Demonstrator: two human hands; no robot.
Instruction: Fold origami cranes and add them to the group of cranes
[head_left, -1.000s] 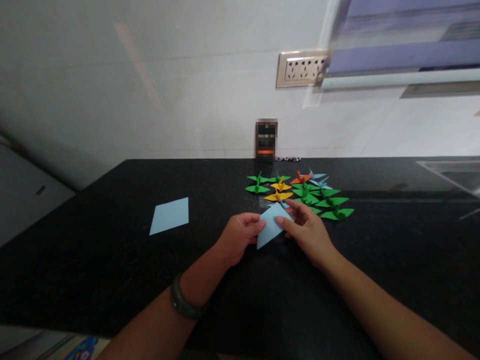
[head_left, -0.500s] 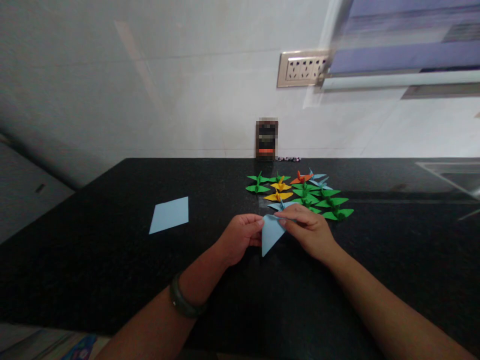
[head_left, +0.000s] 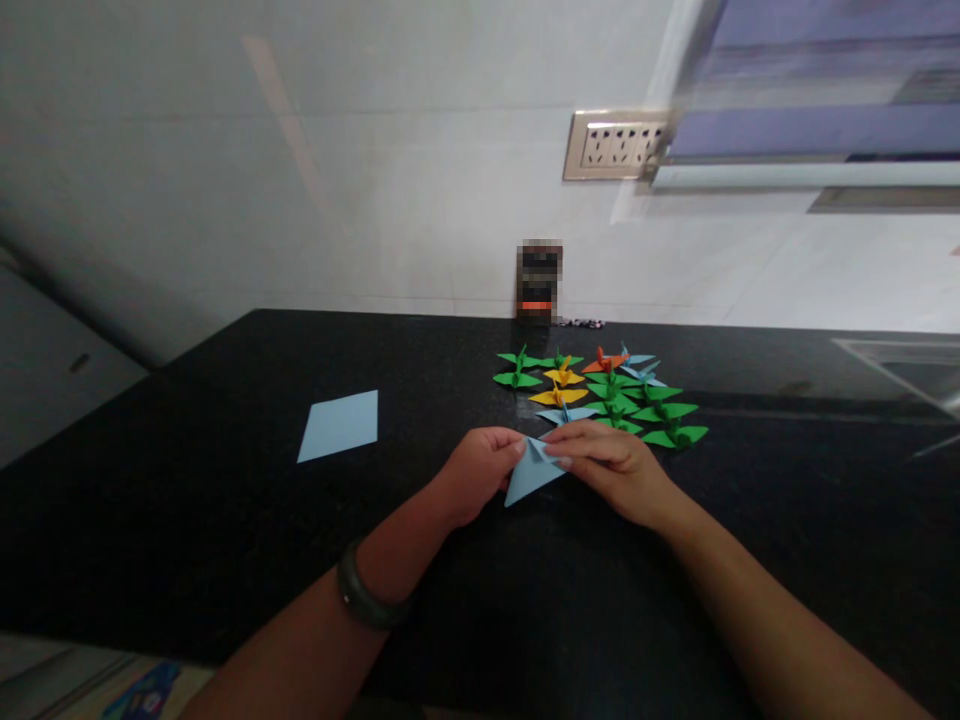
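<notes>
Between my hands is a light blue origami paper (head_left: 534,477), folded into a triangle with one point toward me. My left hand (head_left: 480,470) pinches its upper left edge between thumb and fingers. On the upper right, my right hand (head_left: 615,465) grips the paper, fingers on top along a fold; part of the sheet is hidden under them. Just beyond my hands lies a light blue paper crane (head_left: 564,414). Behind it are yellow cranes (head_left: 561,396), an orange crane (head_left: 602,362) and several green cranes (head_left: 675,434).
A flat light blue sheet (head_left: 339,425) lies to the left on the black countertop (head_left: 225,520). At the wall stands a blurred dark box (head_left: 538,282) with a beaded string (head_left: 583,323) beside it. A socket panel (head_left: 615,146) is on the wall.
The folded paper has turned, its near point swinging left, and a small crease now shows at its top. My right hand's fingers have flattened over it. The view has shifted slightly.
</notes>
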